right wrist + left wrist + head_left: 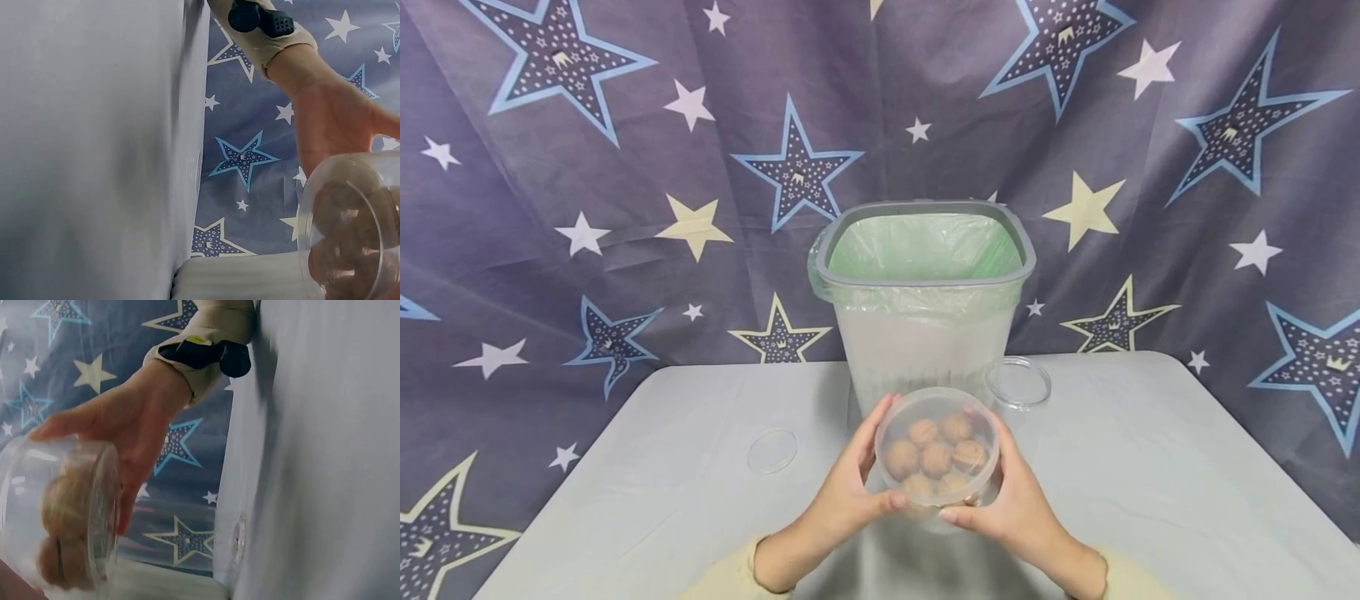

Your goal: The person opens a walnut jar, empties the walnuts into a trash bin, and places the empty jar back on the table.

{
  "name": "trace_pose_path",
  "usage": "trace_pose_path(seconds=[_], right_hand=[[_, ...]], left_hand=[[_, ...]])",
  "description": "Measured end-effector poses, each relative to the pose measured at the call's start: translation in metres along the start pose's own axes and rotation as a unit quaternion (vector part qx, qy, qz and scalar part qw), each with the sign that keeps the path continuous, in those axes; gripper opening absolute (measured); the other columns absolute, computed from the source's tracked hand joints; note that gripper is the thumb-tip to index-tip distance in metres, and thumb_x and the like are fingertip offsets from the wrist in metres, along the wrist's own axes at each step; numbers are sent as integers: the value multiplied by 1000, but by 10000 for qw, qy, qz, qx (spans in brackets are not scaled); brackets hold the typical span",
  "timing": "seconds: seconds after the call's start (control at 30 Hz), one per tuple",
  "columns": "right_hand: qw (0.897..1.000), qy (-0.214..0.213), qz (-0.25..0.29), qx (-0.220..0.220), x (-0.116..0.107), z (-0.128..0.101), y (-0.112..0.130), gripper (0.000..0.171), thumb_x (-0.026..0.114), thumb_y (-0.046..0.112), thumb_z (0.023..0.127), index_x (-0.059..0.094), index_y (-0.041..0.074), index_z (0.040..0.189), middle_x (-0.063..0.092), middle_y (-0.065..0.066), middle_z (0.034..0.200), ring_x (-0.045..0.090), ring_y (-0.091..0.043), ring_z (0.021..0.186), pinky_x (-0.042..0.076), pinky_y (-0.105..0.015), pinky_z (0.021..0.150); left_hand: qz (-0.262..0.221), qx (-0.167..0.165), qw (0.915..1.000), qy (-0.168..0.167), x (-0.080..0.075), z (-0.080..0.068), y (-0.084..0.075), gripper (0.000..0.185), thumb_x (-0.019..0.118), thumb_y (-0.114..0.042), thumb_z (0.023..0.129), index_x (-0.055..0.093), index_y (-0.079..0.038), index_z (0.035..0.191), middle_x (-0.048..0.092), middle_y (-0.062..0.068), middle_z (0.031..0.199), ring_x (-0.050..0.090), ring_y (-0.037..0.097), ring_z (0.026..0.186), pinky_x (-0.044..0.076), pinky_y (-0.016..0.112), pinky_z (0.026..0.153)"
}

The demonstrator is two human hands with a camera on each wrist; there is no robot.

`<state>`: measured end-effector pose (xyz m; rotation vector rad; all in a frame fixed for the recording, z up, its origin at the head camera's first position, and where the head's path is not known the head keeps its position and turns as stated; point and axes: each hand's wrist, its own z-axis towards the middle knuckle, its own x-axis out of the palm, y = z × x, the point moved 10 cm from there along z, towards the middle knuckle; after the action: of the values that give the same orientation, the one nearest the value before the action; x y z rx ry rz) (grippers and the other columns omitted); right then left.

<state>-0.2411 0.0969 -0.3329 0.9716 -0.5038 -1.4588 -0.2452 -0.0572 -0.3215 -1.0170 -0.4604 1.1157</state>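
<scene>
A clear round container (937, 457) holding several walnuts is lifted above the table, its round face tilted towards me. My left hand (856, 482) grips its left side, thumb underneath and fingers over the top. My right hand (1013, 493) grips the right side the same way. In the left wrist view the container (62, 512) is at the lower left with the right hand (125, 431) curled round it. In the right wrist view the container (350, 231) is at the lower right, with the left hand (331, 119) behind it.
A translucent bin (917, 350) with a grey rim and a green liner stands just behind the container. A clear lid (772, 451) lies on the grey table (1150, 483) to the left. Another clear round piece (1017, 383) sits right of the bin. A star-patterned cloth hangs behind.
</scene>
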Motion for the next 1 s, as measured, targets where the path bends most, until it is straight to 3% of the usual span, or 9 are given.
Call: trace_pose_path(seconds=[0.1, 0.23, 0.33, 0.57, 0.67, 0.83, 1.0], right_hand=[[9996, 103, 265, -72, -1, 0, -1, 108, 87, 8, 58, 26, 9, 147, 40, -18, 142, 42, -8, 125, 31, -11, 100], [9965, 435, 693, -172, 2, -2, -1, 101, 84, 11, 62, 28, 5, 146, 42, -19, 140, 43, -8, 123, 31, -13, 101], [9886, 874, 1209, -183, 9, -5, -1, 97, 81, 13, 66, 27, 3, 146, 40, -17, 142, 41, -10, 126, 30, -15, 104], [9534, 1776, 2422, -283, 26, -13, 10, 93, 77, 22, 77, 19, -4, 146, 34, -27, 141, 42, -20, 127, 36, -25, 104], [9422, 2008, 2666, -281, 31, -15, 13, 93, 75, 27, 80, 17, -4, 147, 32, -27, 143, 40, -23, 129, 37, -28, 104], [9272, 2328, 2917, -313, 37, -18, 18, 93, 71, 33, 83, 15, -2, 148, 30, -26, 146, 38, -28, 132, 38, -32, 105], [9172, 2465, 3118, -293, 41, -20, 20, 93, 71, 31, 82, 14, -2, 148, 28, -24, 147, 36, -29, 133, 37, -33, 106]], left_hand=[[-197, 216, 9994, 171, -3, 3, 0, 104, 63, -58, 81, 12, 2, 149, 17, 21, 154, 20, 12, 142, 6, 64, 107], [-474, 445, 9956, 677, -3, 8, -1, 102, 59, -59, 84, 11, 3, 149, 15, 28, 152, 19, 16, 142, 13, 41, 116], [-687, 515, 9887, 1228, 1, 11, 0, 101, 56, -61, 85, 9, 1, 150, 13, 27, 153, 18, 21, 143, 19, 26, 113], [-1406, 340, 9581, 2473, 14, 8, 7, 110, 56, -67, 79, 6, 3, 148, 13, 26, 153, 24, 21, 140, 25, 34, 112], [-1412, 570, 9470, 2827, 18, 6, 2, 114, 56, -69, 77, 3, 4, 148, 11, 26, 154, 22, 23, 141, 24, 36, 113], [-1381, 878, 9300, 3291, 25, 4, -4, 117, 57, -67, 77, -4, 4, 148, 5, 22, 156, 16, 25, 143, 21, 38, 115], [-1283, 921, 9232, 3505, 28, 3, -6, 121, 57, -68, 74, -7, 5, 147, 0, 26, 154, 14, 24, 143, 19, 38, 115]])
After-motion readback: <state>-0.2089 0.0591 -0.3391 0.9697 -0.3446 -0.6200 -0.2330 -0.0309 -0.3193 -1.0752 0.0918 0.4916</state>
